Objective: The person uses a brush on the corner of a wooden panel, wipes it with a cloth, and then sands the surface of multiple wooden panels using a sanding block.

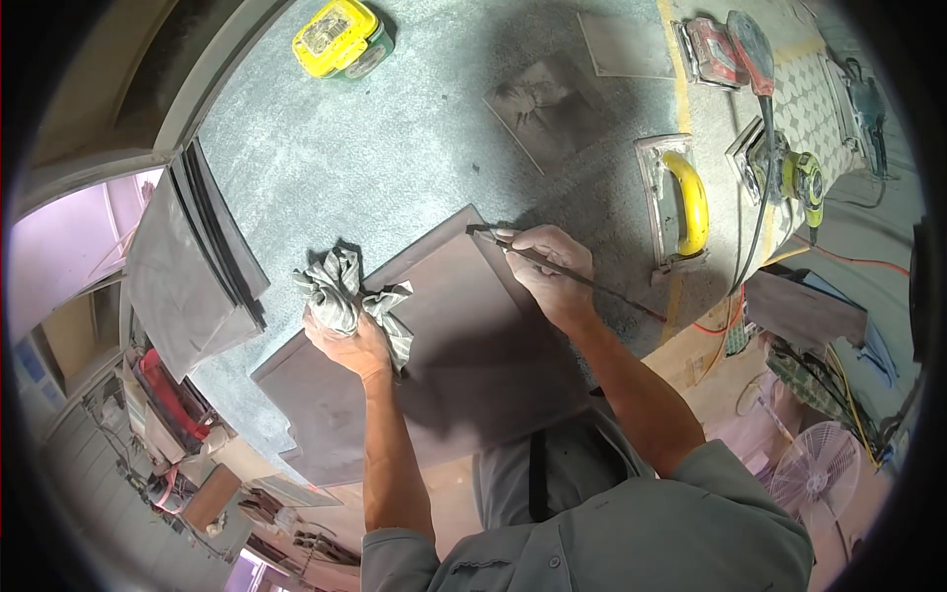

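My grey shirt [582, 533] is facing the near edge of a flat dark panel [449, 340], which is lying directly ahead of me on the worktable [286, 178], beneath and between my forearms. The panel's long axis is running obliquely from lower left to upper right, and one corner is pointing away from me, toward the far side of the table.

My left hand [357, 347] is closing around a crumpled striped cloth [337, 291] over the panel's far left edge. My right hand [557, 271] is gripping a slender dark tool [621, 298]; its exact kind is not showing clearly. The far corner is lying just left of the right hand, which is the nearer of the two. The tool's long axis is crossing that corner region obliquely: the tip is pointing left and slightly away from me, and the rear end is extending right and toward me.

Beyond the left hand, a stack of dark panels [187, 271] is resting along the table's left side. To the right, a yellow-handled hand sander [689, 202] is standing apart from the right hand. Farther off, a smudged dark sheet [545, 113] is lying flat, and a yellow-lidded tub [335, 37] is sitting at upper left.
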Demonstrator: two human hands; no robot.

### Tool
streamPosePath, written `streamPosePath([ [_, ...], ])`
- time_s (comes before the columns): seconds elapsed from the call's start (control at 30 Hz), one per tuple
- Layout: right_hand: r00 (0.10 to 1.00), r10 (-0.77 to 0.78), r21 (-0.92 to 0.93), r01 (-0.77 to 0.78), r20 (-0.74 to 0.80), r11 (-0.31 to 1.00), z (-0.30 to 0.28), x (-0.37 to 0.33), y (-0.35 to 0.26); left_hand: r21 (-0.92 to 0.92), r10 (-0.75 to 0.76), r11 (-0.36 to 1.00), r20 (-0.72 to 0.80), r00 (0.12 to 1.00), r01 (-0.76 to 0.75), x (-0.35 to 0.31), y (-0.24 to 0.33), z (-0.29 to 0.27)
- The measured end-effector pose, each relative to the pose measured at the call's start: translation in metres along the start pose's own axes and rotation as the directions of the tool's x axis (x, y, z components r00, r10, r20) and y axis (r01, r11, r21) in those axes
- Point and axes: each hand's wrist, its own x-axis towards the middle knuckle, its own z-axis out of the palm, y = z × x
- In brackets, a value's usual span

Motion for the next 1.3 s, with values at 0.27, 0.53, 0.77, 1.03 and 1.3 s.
streamPosePath([
  [0.27, 0.996, 0.086, 0.049, -0.087, 0.024, 0.995, 0.0, -0.002, -0.01, 0.016, -0.039, 0.999, 0.006, 0.999, 0.039, -0.003, -0.004, 0.002],
  [0.53, 0.999, 0.034, -0.047, -0.033, 0.007, 0.998, 0.0, -0.002, -0.006, 0.065, 0.032, 0.997, -0.018, 0.999, -0.031, -0.001, -0.007, 0.003],
  [0.77, 0.994, 0.109, 0.106, -0.106, -0.022, 0.989, 0.001, -0.003, -0.005, -0.062, -0.052, 0.997, -0.008, 0.999, 0.052, 0.001, 0.003, 0.001],
  [1.03, 0.991, 0.131, 0.015, -0.131, -0.004, 0.991, -0.002, -0.003, -0.008, 0.01, 0.009, 1.0, -0.018, 1.0, -0.009, 0.001, -0.001, 0.002],
  [1.3, 0.988, 0.148, 0.033, -0.147, -0.034, 0.989, -0.003, -0.004, -0.007, -0.063, -0.023, 0.998, -0.039, 0.999, 0.021, -0.003, -0.003, 0.003],
])
